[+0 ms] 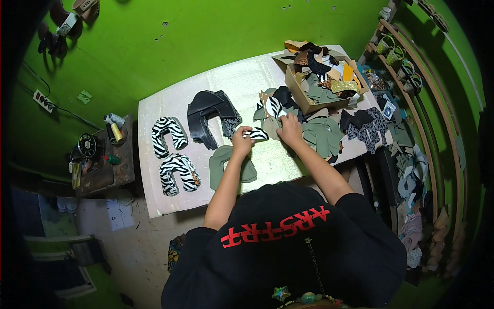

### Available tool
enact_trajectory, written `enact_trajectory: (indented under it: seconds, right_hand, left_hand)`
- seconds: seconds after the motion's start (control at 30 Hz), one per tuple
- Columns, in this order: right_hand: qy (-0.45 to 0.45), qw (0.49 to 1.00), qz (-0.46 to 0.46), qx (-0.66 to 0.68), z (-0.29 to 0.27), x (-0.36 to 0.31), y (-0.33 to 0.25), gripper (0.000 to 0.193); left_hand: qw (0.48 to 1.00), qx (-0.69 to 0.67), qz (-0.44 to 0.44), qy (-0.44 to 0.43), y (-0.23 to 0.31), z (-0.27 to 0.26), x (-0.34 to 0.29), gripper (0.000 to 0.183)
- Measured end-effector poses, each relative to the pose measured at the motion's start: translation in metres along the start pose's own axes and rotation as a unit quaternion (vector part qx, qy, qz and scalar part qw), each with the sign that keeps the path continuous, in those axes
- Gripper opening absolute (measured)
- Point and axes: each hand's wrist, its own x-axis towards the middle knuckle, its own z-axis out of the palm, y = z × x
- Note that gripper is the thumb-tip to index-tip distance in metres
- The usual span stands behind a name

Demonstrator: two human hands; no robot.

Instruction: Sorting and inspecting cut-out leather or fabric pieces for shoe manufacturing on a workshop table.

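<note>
My left hand (241, 142) pinches a small curved zebra-print cut piece (259, 134) over the table. Just to its right, my right hand (289, 129) reaches to the edge of a loose heap of cut pieces, where a zebra-print scrap (275, 106) lies among olive and black ones. Its fingertips are partly hidden, and whether they grip a piece I cannot tell. Below my left hand lie olive U-shaped pieces (218, 164), partly covered by my forearm. Farther left are a stack of black U-shaped pieces (200, 110) and two stacks of zebra-print U-shaped pieces (167, 130).
A cardboard box (295, 88) full of mixed scraps stands at the table's far right. Olive pieces (323, 135) and grey patterned ones (371, 131) spread toward the right edge. A sewing machine (87, 146) and thread cones (116, 133) are left; a wooden rack (419, 103) with sandals stands right.
</note>
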Motion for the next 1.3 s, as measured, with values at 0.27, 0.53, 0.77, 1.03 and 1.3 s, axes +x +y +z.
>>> enact_trajectory:
  seconds: [0.27, 0.53, 0.77, 1.03, 1.3]
  right_hand:
    - [0.128, 0.986, 0.013, 0.109, -0.009, 0.019, 0.011, 0.012]
    - [0.209, 0.896, 0.107, 0.376, -0.04, 0.023, 0.015, 0.015]
    - [0.258, 0.845, 0.06, 0.464, -0.057, 0.015, 0.016, 0.014]
    - [0.103, 0.816, 0.041, 0.567, -0.029, -0.003, 0.009, 0.011]
    - [0.017, 0.812, 0.013, 0.583, 0.004, -0.011, -0.039, 0.034]
  left_hand:
    - [0.994, 0.094, 0.056, -0.013, 0.004, 0.005, 0.012, 0.034]
    - [0.984, 0.075, 0.163, -0.014, 0.046, 0.03, 0.022, 0.041]
    - [0.974, 0.169, 0.119, -0.093, 0.051, 0.042, 0.034, 0.072]
    - [0.972, -0.046, -0.032, -0.227, 0.027, 0.023, 0.033, 0.059]
    - [0.983, -0.019, -0.061, -0.172, 0.022, -0.034, -0.001, 0.031]
